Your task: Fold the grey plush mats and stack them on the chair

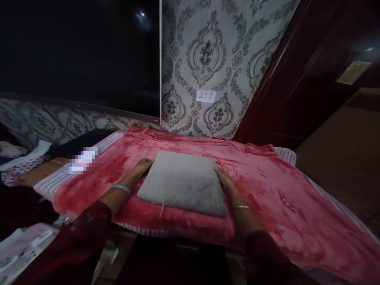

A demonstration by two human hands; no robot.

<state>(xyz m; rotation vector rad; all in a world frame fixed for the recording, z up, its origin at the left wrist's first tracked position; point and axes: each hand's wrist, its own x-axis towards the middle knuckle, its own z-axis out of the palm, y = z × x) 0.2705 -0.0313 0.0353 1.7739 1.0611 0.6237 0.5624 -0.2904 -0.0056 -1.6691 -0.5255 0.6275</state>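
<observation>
Some fingers of the left hand (pixel 143 166) and right hand (pixel 225 181) are hidden at the sides of a gray cloth (pixel 184 178). Pixelation masks a pale item (pixel 84 158) at left. The television (pixel 80 51), its frame lettering too small to read, runs past the top and left edges; a red blanket (pixel 273 194) leaves at lower right.

From here I see the left hand (pixel 144 166) and right hand (pixel 225 180) at opposite sides of a grey cloth (pixel 184 180), flat on a red blanket (pixel 276 186). A dark screen (pixel 77 51) stands far left.
</observation>
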